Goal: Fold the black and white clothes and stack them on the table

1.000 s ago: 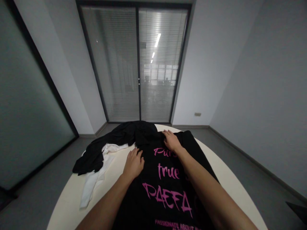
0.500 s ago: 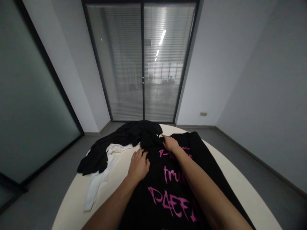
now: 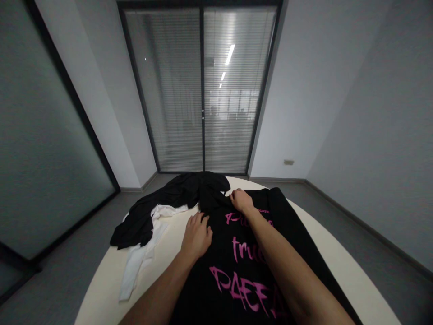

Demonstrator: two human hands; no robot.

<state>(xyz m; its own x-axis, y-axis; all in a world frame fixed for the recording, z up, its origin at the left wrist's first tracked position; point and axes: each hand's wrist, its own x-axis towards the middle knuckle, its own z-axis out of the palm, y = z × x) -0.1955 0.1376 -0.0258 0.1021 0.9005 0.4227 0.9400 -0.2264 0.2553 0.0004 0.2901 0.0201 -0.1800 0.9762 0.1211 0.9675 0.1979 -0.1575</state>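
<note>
A long-sleeved black shirt with pink lettering lies spread out in front of me. On its left edge rests my left hand, fingers stretched forward and lying flat on the cloth. Up by the collar, my right hand has its fingers curled down and closed on the black fabric. The forearm crosses part of the lettering and hides it. Bunched at the upper left, another black garment touches the shirt's shoulder area. Partly beneath that garment is a white garment, with one strip reaching toward me.
Everything lies on a round cream-coloured table. Beyond it stands a glass door with blinds. A frosted glass panel is on the left, and a pale wall with a small outlet is on the right.
My right hand's fingers, stretched toward the collar before, are now curled down on the cloth there. My left hand stays nearly in place. The whole view has shifted very slightly.
</note>
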